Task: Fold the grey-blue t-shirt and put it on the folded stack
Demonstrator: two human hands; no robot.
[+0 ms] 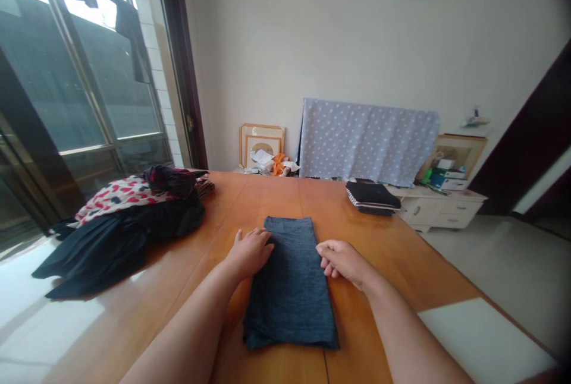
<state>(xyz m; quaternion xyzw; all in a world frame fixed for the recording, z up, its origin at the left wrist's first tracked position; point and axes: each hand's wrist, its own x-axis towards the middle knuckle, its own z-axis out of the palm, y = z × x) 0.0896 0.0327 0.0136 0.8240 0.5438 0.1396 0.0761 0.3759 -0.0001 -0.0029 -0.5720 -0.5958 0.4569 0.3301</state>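
Folding step: left hand rests flat on the folded grey garment, right hand loosely curled at its edge, neither gripping; the next fold likely needs both edges pinched

A wooden table fills the foreground under pale plain walls. Far off to the left of the hands, tall windows let in bright daylight. Straight beyond them a dotted cloth drapes some furniture, possibly a cabinet. Off to the right stand a white drawer unit and a pale floor.
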